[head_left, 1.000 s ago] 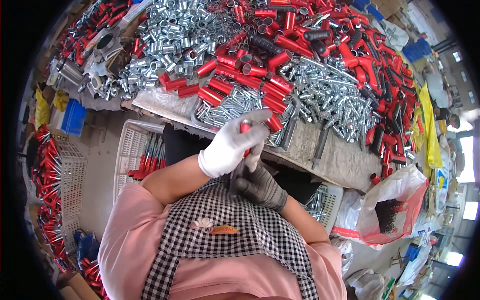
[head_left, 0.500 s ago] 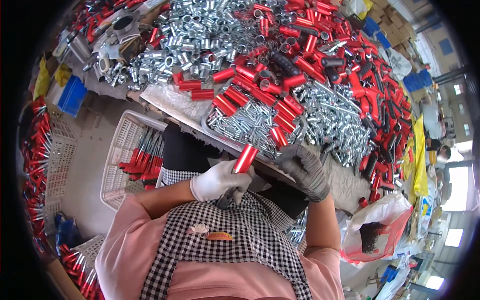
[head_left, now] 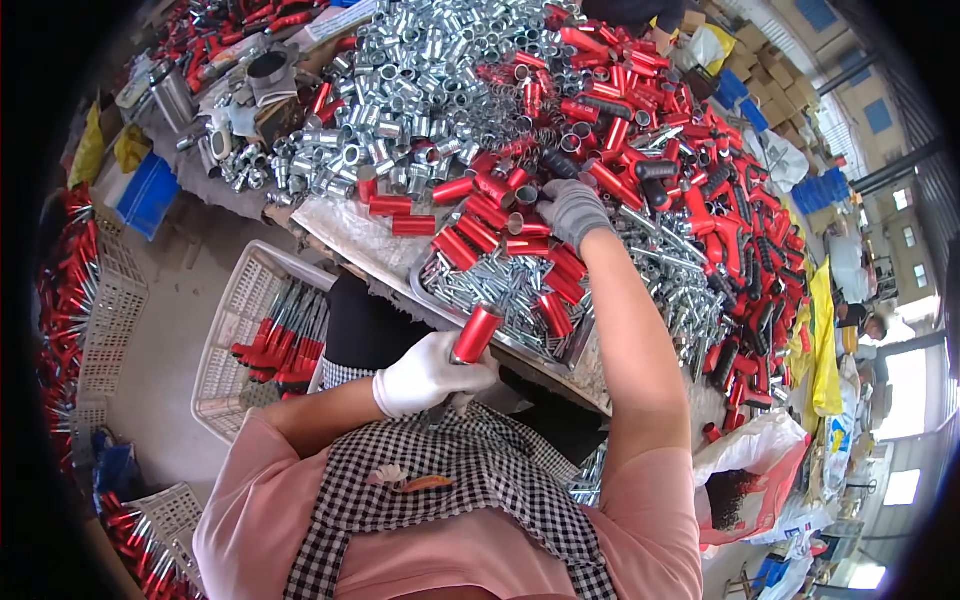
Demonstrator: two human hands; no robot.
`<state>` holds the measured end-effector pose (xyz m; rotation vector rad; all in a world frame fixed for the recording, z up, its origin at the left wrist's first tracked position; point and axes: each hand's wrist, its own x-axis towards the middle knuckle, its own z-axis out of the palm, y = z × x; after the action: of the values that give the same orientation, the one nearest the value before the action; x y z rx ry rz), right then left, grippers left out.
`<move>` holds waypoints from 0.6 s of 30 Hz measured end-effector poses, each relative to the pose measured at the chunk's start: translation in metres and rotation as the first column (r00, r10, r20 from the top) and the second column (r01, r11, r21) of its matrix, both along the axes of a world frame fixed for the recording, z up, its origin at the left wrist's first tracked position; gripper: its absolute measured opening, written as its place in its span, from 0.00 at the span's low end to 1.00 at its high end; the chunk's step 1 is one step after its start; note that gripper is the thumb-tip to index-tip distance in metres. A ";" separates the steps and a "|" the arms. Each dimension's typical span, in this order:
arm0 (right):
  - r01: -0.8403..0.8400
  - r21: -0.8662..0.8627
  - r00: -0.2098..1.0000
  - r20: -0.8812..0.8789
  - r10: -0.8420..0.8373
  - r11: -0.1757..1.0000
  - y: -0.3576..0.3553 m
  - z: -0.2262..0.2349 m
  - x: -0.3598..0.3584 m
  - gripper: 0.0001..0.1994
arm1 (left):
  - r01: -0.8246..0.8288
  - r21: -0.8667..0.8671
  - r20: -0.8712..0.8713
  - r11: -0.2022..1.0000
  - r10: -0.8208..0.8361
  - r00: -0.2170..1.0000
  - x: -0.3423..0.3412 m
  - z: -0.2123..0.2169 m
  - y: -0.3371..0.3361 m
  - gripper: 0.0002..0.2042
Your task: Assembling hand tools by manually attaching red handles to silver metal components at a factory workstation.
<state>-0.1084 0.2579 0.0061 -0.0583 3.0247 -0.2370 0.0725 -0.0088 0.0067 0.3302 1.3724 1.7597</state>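
Observation:
In a white glove, my left hand [head_left: 430, 376] is closed round a short red metal tube [head_left: 478, 334], which tilts up above the apron. My right hand [head_left: 576, 213], in a grey glove, reaches across the bench to the heap of red tubes [head_left: 487, 210]. It rests at the heap's edge, beside a black ribbed grip [head_left: 563, 165]. Its fingertips are hidden among the parts, so whether they grip anything does not show. Just below lies a tray [head_left: 430, 290] of thin silver pins, with several red tubes on top.
Silver metal sleeves [head_left: 420, 100] are piled at the back. Red-and-black handles [head_left: 745, 230] cover the bench's right side. A white crate [head_left: 237, 310] with red-handled tools stands on the floor at left. A red-and-white sack [head_left: 755, 480] stands at right.
My right hand has moved from near the bench's front edge forward to the heap of red tubes. My left hand still holds its red tube, now slightly lower and farther left.

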 end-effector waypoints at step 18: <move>-0.498 -0.408 0.867 -0.228 0.443 0.765 -0.023 0.053 0.196 0.16 | -0.134 -0.205 -0.852 0.970 -0.109 0.512 -0.023 -0.021 0.011 0.13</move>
<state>0.0873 0.2347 0.0592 -0.8909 2.8576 -0.9097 0.0496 0.0021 -0.0148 1.1916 2.2721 1.4027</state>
